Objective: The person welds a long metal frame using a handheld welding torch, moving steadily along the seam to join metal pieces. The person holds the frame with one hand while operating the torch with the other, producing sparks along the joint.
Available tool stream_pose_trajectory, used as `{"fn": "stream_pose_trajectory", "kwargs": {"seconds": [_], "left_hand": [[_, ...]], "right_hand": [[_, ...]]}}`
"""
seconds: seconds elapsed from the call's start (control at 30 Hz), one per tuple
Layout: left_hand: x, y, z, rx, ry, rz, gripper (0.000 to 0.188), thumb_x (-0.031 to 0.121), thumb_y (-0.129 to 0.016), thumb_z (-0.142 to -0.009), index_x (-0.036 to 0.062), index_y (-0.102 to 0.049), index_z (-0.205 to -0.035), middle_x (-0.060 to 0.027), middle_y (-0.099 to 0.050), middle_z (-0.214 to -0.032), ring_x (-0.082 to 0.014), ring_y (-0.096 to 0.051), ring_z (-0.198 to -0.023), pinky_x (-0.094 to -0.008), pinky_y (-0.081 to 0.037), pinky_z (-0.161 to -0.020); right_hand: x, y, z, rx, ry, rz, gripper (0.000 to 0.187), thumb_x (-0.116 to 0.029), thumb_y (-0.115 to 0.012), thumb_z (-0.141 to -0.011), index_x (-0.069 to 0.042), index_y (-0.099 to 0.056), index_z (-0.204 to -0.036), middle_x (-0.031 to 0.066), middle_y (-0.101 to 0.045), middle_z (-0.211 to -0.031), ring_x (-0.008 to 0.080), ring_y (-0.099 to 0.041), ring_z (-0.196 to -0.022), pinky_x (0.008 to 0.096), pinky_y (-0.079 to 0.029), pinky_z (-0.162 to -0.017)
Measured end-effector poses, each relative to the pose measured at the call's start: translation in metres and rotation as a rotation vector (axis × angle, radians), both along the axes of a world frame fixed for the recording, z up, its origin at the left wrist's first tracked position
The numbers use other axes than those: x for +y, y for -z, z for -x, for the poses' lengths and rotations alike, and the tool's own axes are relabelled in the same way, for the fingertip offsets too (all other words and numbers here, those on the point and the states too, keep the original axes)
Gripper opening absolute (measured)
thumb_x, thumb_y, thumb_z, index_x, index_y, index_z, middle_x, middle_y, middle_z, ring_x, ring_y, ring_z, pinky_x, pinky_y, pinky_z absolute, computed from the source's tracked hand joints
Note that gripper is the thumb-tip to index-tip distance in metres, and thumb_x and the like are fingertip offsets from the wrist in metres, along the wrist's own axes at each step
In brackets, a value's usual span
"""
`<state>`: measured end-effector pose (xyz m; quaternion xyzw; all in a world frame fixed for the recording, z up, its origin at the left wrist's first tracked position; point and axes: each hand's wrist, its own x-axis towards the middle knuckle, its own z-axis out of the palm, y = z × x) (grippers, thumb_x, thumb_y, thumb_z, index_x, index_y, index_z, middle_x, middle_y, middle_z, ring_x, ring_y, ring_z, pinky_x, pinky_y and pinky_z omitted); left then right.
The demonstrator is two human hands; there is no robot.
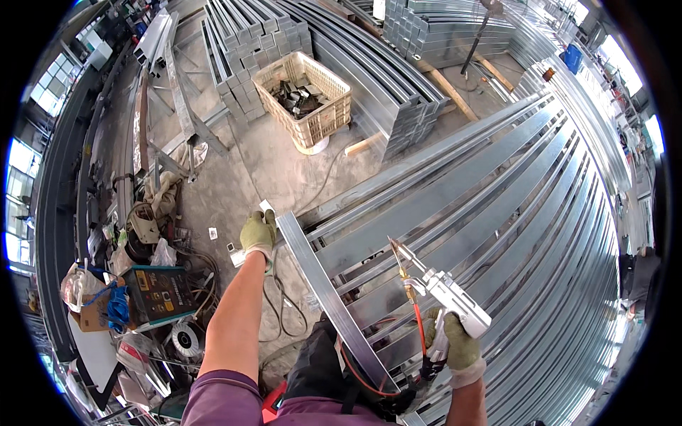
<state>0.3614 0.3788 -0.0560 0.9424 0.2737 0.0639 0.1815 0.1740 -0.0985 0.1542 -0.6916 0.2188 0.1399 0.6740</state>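
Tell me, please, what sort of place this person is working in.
Probably a metal fabrication workshop: stacked silver rectangular metal tubes, a cream plastic crate holding small metal-looking pieces, and what looks like a silver handheld welding torch in the green-gloved right hand.

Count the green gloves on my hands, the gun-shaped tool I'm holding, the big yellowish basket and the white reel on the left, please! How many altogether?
Green gloves: 2
Gun-shaped tool: 1
Yellowish basket: 1
White reel: 1
Total: 5
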Motion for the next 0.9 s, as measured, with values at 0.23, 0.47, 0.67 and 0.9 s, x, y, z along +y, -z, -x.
{"fn": "stream_pose_trajectory", "kwargs": {"seconds": [0.23, 0.47, 0.67, 0.9], "left_hand": [[0.0, -0.031, 0.001, 0.183, -0.119, 0.0, 0.05, 0.051, -0.049, -0.103, 0.008, -0.074, -0.098, -0.0229, -0.075, -0.099, -0.0461, -0.07, -0.096, -0.0543, -0.053, -0.084], [-0.02, -0.03, -0.008, 0.189, -0.074, 0.008, 0.052, 0.049, -0.047, -0.104, 0.0057, -0.074, -0.097, -0.0263, -0.074, -0.097, -0.0473, -0.069, -0.097, -0.0552, -0.053, -0.085], [-0.011, -0.03, -0.007, 0.254, -0.111, -0.006, 0.054, 0.049, -0.045, -0.105, 0.0047, -0.075, -0.101, -0.0267, -0.074, -0.1, -0.0482, -0.068, -0.099, -0.0554, -0.052, -0.087], [-0.012, -0.036, -0.007, 0.249, -0.131, -0.002, 0.052, 0.047, -0.045, -0.105, 0.0043, -0.075, -0.101, -0.0273, -0.073, -0.1, -0.0489, -0.068, -0.1, -0.0552, -0.052, -0.088]], "right_hand": [[0.05, -0.076, -0.101, -0.023, -0.102, -0.182, 0.045, -0.038, -0.072, -0.1, 0.004, -0.067, -0.114, 0.0082, -0.069, -0.085, 0.0156, -0.065, -0.071, 0.0309, -0.053, -0.061], [0.086, -0.018, -0.156, 0.013, -0.494, -0.012, 0.038, -0.033, -0.07, -0.103, -0.005, -0.066, -0.128, 0.0033, -0.069, -0.09, 0.0109, -0.062, -0.075, 0.0301, -0.052, -0.065], [0.113, 0.023, -0.159, 0.087, -0.639, -0.084, 0.041, -0.034, -0.067, -0.104, -0.01, -0.067, -0.136, 0.0001, -0.068, -0.086, 0.0094, -0.06, -0.071, 0.0293, -0.05, -0.061], [0.115, 0.036, -0.159, 0.145, -0.678, -0.12, 0.041, -0.036, -0.068, -0.103, -0.012, -0.067, -0.137, -0.0001, -0.07, -0.088, 0.0099, -0.062, -0.074, 0.0301, -0.053, -0.065]]}}
